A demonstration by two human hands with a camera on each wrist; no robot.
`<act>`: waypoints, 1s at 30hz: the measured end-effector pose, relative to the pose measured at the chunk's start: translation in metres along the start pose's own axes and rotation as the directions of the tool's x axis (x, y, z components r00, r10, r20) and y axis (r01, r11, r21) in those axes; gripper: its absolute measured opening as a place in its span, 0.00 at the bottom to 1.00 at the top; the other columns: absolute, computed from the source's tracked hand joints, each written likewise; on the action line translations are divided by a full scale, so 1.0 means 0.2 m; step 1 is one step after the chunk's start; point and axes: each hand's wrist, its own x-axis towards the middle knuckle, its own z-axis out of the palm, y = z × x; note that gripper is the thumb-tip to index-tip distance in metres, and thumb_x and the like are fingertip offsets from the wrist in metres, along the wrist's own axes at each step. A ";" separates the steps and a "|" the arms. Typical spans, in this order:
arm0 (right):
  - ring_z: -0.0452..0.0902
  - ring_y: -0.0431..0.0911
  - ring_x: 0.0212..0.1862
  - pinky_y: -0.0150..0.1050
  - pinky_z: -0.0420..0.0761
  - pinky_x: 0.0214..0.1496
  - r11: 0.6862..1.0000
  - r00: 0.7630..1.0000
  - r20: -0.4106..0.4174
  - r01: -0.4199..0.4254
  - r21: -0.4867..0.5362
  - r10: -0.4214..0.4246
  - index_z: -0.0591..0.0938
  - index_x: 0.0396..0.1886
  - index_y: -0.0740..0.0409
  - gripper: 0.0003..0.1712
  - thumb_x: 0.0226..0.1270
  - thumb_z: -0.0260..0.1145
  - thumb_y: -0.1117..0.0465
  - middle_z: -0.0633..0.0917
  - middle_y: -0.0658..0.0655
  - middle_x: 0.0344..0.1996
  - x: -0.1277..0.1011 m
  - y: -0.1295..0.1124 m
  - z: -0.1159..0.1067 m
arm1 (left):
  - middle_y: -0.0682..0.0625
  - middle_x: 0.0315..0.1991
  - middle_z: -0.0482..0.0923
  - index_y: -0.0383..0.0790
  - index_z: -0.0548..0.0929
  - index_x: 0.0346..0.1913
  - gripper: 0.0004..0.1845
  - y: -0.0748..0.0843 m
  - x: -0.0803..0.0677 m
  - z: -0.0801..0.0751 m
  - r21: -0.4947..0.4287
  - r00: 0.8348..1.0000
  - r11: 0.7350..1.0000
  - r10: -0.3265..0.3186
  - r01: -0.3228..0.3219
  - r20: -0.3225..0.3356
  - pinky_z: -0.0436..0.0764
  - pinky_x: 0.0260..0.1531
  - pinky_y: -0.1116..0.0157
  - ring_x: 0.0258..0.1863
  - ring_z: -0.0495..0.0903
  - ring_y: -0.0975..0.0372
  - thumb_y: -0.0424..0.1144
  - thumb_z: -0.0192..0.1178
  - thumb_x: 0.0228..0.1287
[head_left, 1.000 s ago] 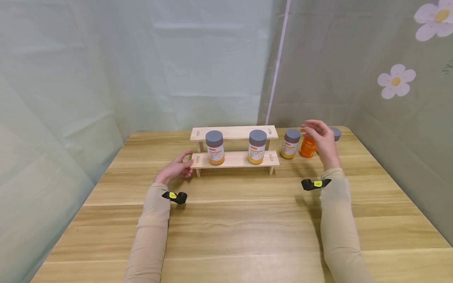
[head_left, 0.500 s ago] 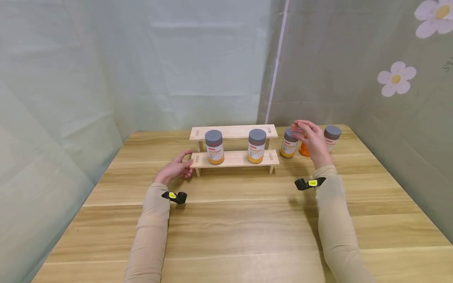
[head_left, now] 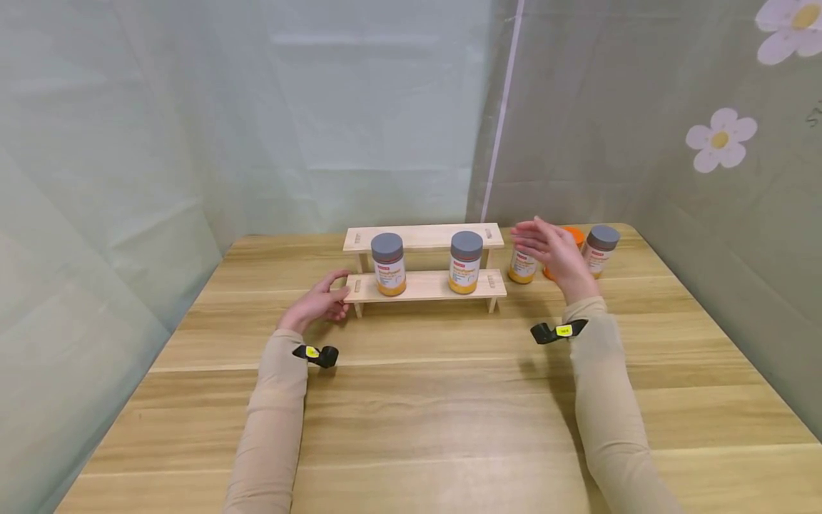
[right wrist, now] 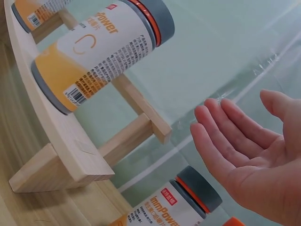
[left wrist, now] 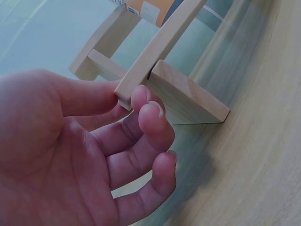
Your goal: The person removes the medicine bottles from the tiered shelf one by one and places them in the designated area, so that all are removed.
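Note:
My left hand [head_left: 320,303] pinches the left end of the lower board of a two-tier wooden rack [head_left: 424,285]; the left wrist view shows the thumb and fingertips [left wrist: 151,117] at the board's end. Two grey-lidded supplement jars, a left one [head_left: 388,265] and a right one [head_left: 465,264], stand upright on that board. My right hand [head_left: 554,251] holds nothing, its fingers extended above a third grey-lidded jar [head_left: 522,267] on the table. In the right wrist view this jar [right wrist: 164,207] lies below the hand, apart from it. The hand partly hides an orange jar [head_left: 574,234].
Another grey-lidded jar [head_left: 600,251] stands at the right end of the row. The rack's upper board [head_left: 424,236] is behind the jars. Behind the wooden table [head_left: 411,400] hang curtain-like sheets [head_left: 359,128], the right one with flower prints.
My right hand has moved left, from over the orange jar towards the grey-lidded jar beside the rack, and its fingers have straightened. The left hand stays on the rack.

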 end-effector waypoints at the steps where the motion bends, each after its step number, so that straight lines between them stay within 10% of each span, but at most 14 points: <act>1: 0.84 0.43 0.46 0.34 0.81 0.54 1.000 1.000 0.008 -0.008 0.002 0.008 0.80 0.49 0.62 0.22 0.73 0.56 0.48 0.88 0.53 0.42 0.00 0.00 0.00 | 0.54 0.25 0.73 0.45 0.44 0.77 0.31 0.00 0.00 0.00 0.000 1.000 1.000 -0.002 0.002 0.000 0.77 0.29 0.70 0.23 0.75 0.67 0.39 0.42 0.78; 30: 0.78 0.48 0.57 0.41 0.76 0.64 0.964 0.976 0.209 -0.009 -0.266 0.066 0.68 0.64 0.69 0.31 0.76 0.52 0.48 0.83 0.50 0.49 0.05 0.10 0.09 | 0.54 0.23 0.73 0.43 0.43 0.77 0.31 0.00 0.00 0.00 -0.036 1.000 0.999 0.008 -0.007 0.007 0.78 0.29 0.70 0.22 0.75 0.68 0.39 0.41 0.78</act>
